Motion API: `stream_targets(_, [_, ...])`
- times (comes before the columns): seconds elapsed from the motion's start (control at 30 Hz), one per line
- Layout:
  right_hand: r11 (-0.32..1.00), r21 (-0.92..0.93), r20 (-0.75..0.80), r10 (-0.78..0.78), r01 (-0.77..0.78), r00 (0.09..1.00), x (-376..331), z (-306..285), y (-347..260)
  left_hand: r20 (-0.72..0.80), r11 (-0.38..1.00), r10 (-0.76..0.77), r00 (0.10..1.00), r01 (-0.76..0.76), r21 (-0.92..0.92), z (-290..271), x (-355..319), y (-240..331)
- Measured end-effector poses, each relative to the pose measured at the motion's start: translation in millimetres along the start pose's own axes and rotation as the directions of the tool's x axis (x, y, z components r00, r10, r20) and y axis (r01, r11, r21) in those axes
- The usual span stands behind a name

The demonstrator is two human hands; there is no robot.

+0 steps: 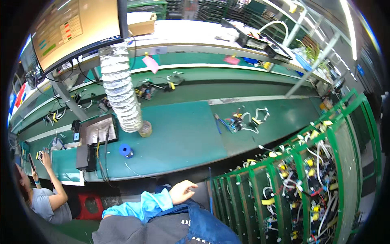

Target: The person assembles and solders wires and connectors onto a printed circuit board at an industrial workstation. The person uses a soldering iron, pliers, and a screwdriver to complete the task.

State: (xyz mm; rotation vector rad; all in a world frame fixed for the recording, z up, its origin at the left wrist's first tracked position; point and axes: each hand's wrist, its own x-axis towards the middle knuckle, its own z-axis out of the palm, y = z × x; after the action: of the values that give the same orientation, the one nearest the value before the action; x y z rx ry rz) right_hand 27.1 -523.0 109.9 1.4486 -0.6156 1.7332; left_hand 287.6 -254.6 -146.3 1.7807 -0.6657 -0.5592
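Note:
My left hand [183, 192] is held in front of my body, in a light blue sleeve [152, 205]. Its fingers point to the right, loosely bent and apart, and nothing shows in them. Just beyond it runs the front edge of a green-topped workbench [178, 134]. To the hand's right stands a green rack [254, 191] with slots, loaded with circuit boards [310, 179] that trail white cables and yellow parts. My right hand does not show. On the bench's right part lies a circuit board with white cables [237, 122], and a blue-handled tool [218, 124] beside it.
A blue spool [126, 150] sits on the bench near a black soldering unit [86, 157]. A silver flexible duct [120, 87] hangs down over a small round container [145, 129]. A monitor [77, 32] stands at upper left. Another person [48, 195] works at far left.

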Motion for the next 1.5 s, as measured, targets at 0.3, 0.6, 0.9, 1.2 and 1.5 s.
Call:
stream_targets(0.3, [-0.080, -0.049, 0.790, -0.613, -0.996, 0.010, -140, 116, -427, -0.273, 0.952, -0.234, 0.933, 0.162, -0.259, -115, 2, -6])
stream_targets(0.6, [0.101, -0.716, 0.356, -0.799, -0.691, -0.485, -265, 201, -782, -0.548, 0.857, -0.516, 0.659, 0.391, -0.337, -156, -62, -56])
stream_targets(0.9, [-0.423, -0.870, 0.490, -0.697, -0.253, -0.523, -357, 277, -889, -0.561, 0.624, -0.781, 0.274, 0.292, -0.725, -76, -88, -41])
stream_targets(1.2, [-0.095, -0.687, 0.317, -0.932, -0.721, -0.179, -200, 324, -760, -0.607, 0.715, -0.697, 0.382, 0.307, -0.628, -76, -20, -29])
stream_targets(1.5, [-0.036, -0.343, -0.033, -0.998, -0.939, 0.050, -133, 329, -594, -0.616, 0.900, -0.431, 0.660, 0.260, -0.351, -141, 79, 7])
